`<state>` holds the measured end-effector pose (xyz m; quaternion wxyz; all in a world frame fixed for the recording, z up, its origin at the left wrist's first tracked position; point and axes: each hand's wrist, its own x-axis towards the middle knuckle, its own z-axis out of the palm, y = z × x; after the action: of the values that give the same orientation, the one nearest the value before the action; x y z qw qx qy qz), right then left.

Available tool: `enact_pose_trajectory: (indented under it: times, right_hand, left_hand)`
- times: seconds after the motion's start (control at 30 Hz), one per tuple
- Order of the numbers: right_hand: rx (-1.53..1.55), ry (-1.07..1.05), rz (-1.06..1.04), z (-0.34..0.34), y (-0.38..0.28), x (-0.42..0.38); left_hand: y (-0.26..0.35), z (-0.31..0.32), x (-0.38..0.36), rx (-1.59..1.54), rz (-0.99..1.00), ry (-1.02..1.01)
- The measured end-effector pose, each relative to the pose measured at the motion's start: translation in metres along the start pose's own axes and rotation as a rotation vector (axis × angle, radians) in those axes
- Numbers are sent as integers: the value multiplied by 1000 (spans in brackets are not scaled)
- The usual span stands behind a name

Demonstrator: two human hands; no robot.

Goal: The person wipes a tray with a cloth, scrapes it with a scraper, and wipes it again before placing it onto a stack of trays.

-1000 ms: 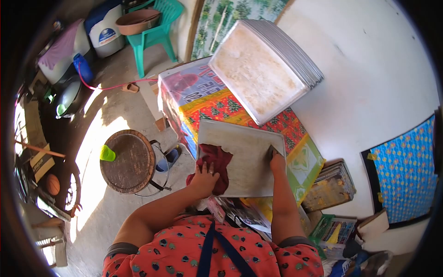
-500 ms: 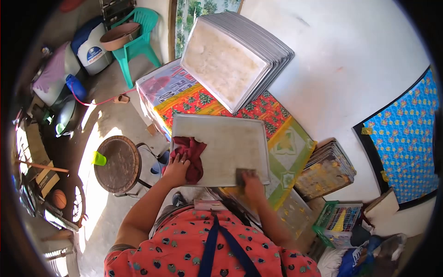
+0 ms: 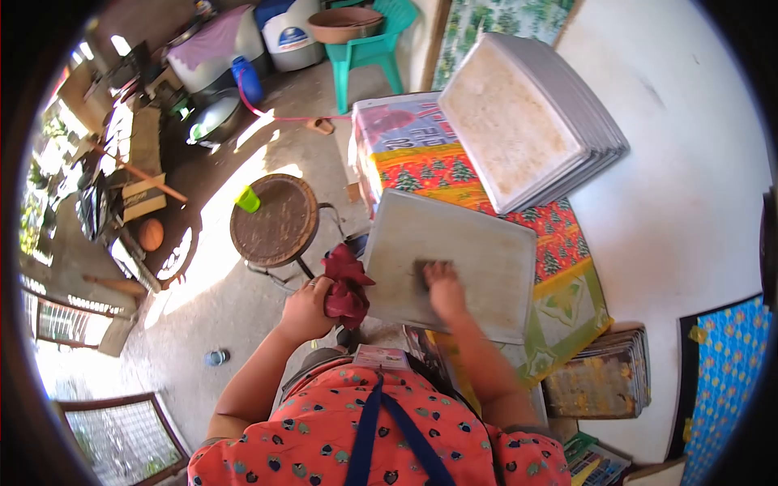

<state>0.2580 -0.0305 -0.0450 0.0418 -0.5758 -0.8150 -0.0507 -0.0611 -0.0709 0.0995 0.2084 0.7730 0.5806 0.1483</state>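
My left hand (image 3: 309,309) is closed around a bunched dark red cloth (image 3: 347,283), held just off the left edge of a grey metal tray (image 3: 478,243). The tray lies on a table covered with a patterned cloth (image 3: 433,168). My right hand (image 3: 443,290), blurred by motion, presses a small dark scraper or pad (image 3: 421,275) onto the middle of the tray. Behind the tray stands a tall stack of similar trays (image 3: 515,121), its top one stained brown.
A round wooden stool (image 3: 274,223) with a green cup (image 3: 247,199) stands at the left. Further back are a green chair (image 3: 369,55) holding a brown basin (image 3: 347,26). More stained trays (image 3: 596,381) stand at the right.
The view has swung left. My left hand has lifted the red cloth off the tray to its left side. My right hand has moved from the tray's lower right to its middle.
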Motion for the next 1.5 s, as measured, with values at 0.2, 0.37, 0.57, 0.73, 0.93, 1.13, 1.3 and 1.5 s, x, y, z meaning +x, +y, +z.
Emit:
enact_pose_trajectory:
  times: [0.2, 0.37, 0.57, 0.73, 0.93, 1.13, 1.3, 1.5]
  right_hand:
    - [70, -132, 182, -12, 25, 93]
    - [-2, -59, -309, -25, -91, -4]
    - [-82, 11, -53, -5, -28, 81]
    - [-5, -80, 99, -5, -23, 101]
    - [6, -10, -170, -6, -100, 11]
    - [-1, -134, 762, -9, 69, 10]
    - [24, -267, 820, -35, 35, -48]
    - [4, -244, 424, -33, -66, -73]
  left_hand:
    - [-5, -28, -41, -48, -149, 191]
    - [-17, -33, -55, -112, -212, 292]
    - [-34, -32, -55, -139, -251, 257]
    - [-31, -30, -44, -131, -219, 169]
    - [-27, -19, -24, -167, -127, 120]
    - [7, -14, 23, -167, 97, -39]
    - [34, 29, 76, -85, 436, -42]
    - [59, 107, 158, 151, 403, -184]
